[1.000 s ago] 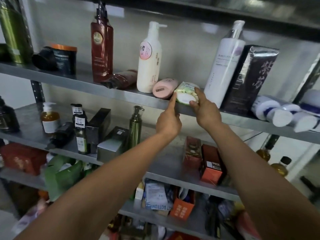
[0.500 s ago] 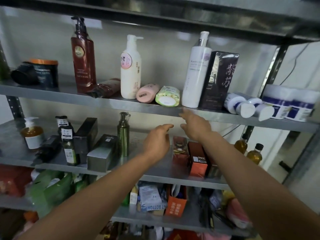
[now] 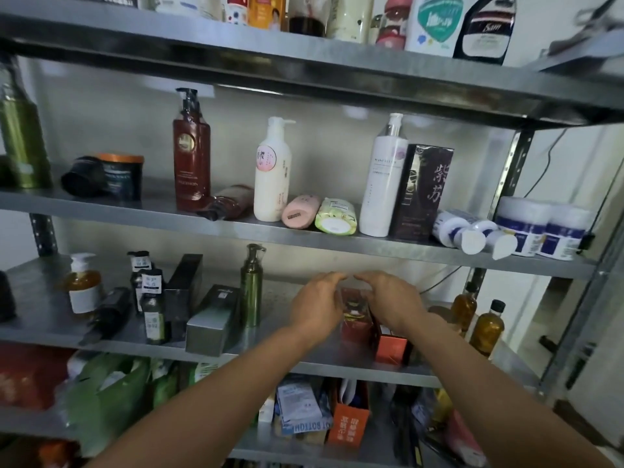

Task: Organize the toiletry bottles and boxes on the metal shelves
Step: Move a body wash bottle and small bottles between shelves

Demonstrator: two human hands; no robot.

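Note:
My left hand (image 3: pixel 317 304) and my right hand (image 3: pixel 393 298) are at the middle metal shelf (image 3: pixel 304 361), cupped on either side of a red box (image 3: pixel 354 319). Their curved fingertips almost meet just above the box top, and a gap shows under them. The thumbs are hidden. An orange box (image 3: pixel 391 347) stands right of the red one, under my right wrist. On the upper shelf (image 3: pixel 236 231) a green-and-white bottle (image 3: pixel 337 217) lies beside a pink bottle (image 3: pixel 300 211), between a cream pump bottle (image 3: pixel 272 170) and a white pump bottle (image 3: pixel 383 177).
A green pump bottle (image 3: pixel 251 285), a grey box (image 3: pixel 212 320) and small dark bottles (image 3: pixel 153 309) stand left of my hands. Two amber bottles (image 3: pixel 486 327) stand at the right. A dark box (image 3: pixel 422 194) and white tubes (image 3: pixel 469 231) crowd the upper shelf's right.
Both hands let go of the green-and-white bottle on the upper shelf and dropped to the middle shelf, now around the red box. The view has tilted up and back.

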